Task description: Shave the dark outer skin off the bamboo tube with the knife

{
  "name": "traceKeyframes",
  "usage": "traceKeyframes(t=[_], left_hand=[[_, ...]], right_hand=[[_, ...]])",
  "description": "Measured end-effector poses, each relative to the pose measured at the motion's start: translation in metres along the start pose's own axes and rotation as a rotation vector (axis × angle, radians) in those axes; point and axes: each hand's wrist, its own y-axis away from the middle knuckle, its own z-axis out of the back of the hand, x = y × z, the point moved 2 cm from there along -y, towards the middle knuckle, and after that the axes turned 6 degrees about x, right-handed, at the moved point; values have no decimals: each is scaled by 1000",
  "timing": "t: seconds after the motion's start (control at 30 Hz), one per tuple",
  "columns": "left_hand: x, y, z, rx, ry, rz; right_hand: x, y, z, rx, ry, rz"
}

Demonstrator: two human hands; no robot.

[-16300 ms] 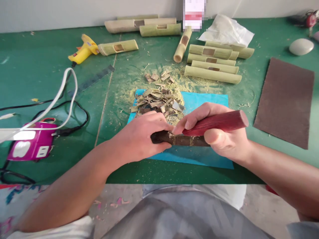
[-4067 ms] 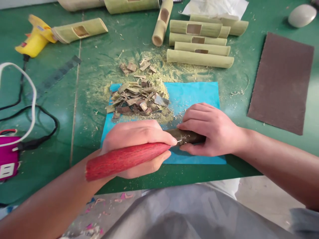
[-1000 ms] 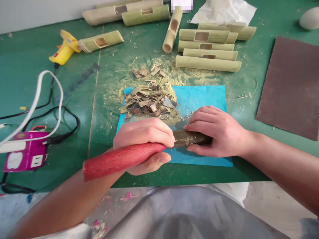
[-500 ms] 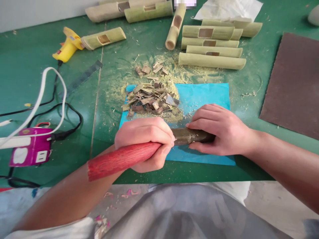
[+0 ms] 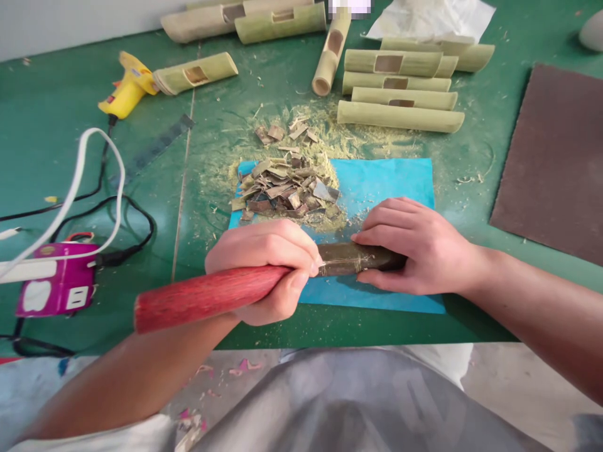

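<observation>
My left hand (image 5: pixel 266 267) is closed round a tool with a thick red handle (image 5: pixel 202 298). The handle points to the lower left; the tool's tip is mostly hidden by the fingers, at the dark bamboo tube (image 5: pixel 342 258). My right hand (image 5: pixel 414 245) grips the right end of that tube, thumb on the near side and fingers on the far side. Under the tube lies a blue sheet (image 5: pixel 391 182). A heap of bamboo chips (image 5: pixel 287 185) sits on the sheet's left part, with pale sawdust around it.
Cut bamboo tubes (image 5: pixel 400 117) lie beyond the sheet, more at the back left. A yellow tool (image 5: pixel 127 91) touches one tube. At left are a purple power block (image 5: pixel 59 289) and cables. A brown board (image 5: pixel 556 157) lies right, white plastic (image 5: pixel 433 19) at the back.
My left hand has shifted a little to the left with the red-handled tool, and the handle now lies flatter. More of the dark tube shows. My right hand has stayed in place.
</observation>
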Motion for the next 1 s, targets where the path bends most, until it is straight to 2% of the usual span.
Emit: traceKeyframes(t=[0.3,0.6,0.8,1.0], left_hand=[[-5,-5,-5,91,-33,42],[-1,2,0,-31,0,-4],[-2,-4,-5,67,-4,36],[-6,-4,-4,77,-3,52]], right_hand=[[1,0,0,-6,1,-2],[-1,-1,0,-12,-11,11],[0,0,0,-3,-7,3],[0,0,1,-6,-1,9]])
